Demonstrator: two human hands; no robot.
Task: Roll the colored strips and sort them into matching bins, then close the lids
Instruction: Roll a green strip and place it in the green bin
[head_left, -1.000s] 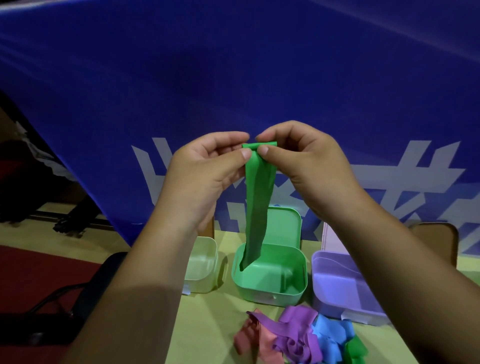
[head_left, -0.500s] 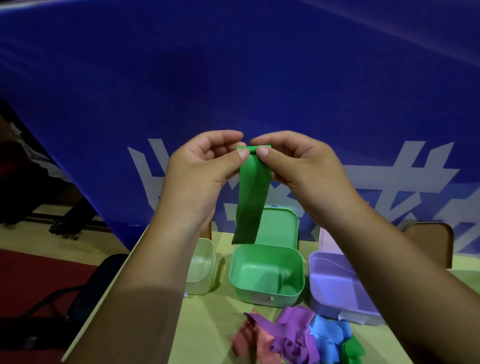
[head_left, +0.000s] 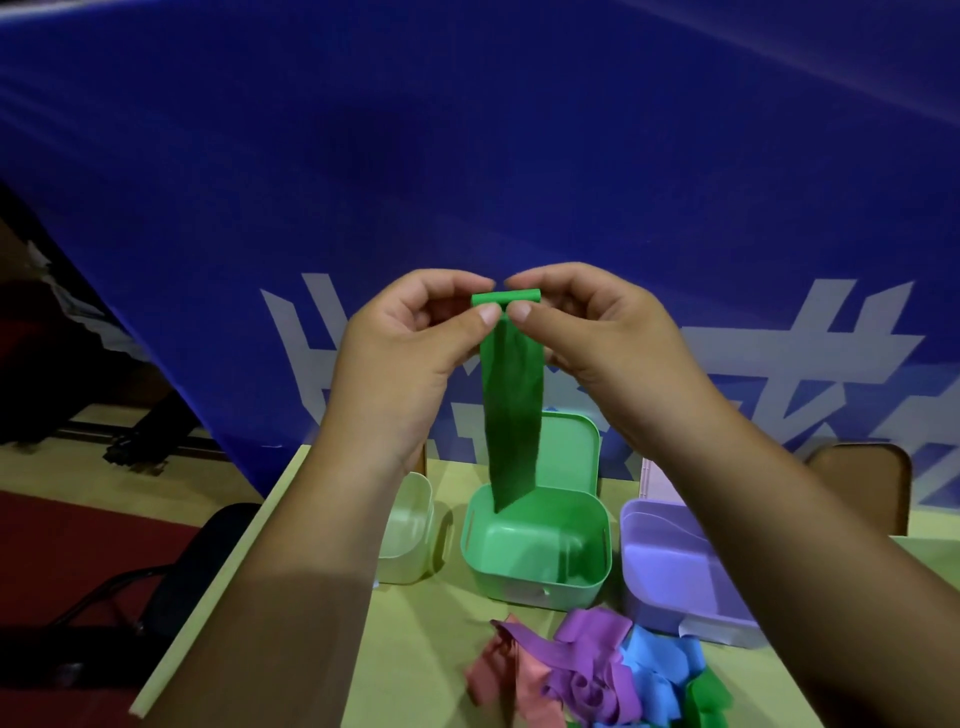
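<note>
Both hands up close together: left hand (head_left: 402, 353) and right hand (head_left: 592, 332) pinch the green strip's (head_left: 511, 410) rolled top, tail dangling over the green bin (head_left: 537, 551).

Three bins (head_left: 405, 530) (head_left: 535, 582) (head_left: 675, 587), two hands (head_left: 400, 353) (head_left: 597, 338), one green strip (head_left: 511, 405), one strip heap (head_left: 587, 670).

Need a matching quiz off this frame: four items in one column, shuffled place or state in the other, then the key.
1 green strip
2 green bin
3 purple bin
4 strip pile

A on the table, before the bins
B between two other bins, lid raised
C rolled top pinched by left hand and right hand
D right of the green bin

Pairs: 1-C, 2-B, 3-D, 4-A
</note>
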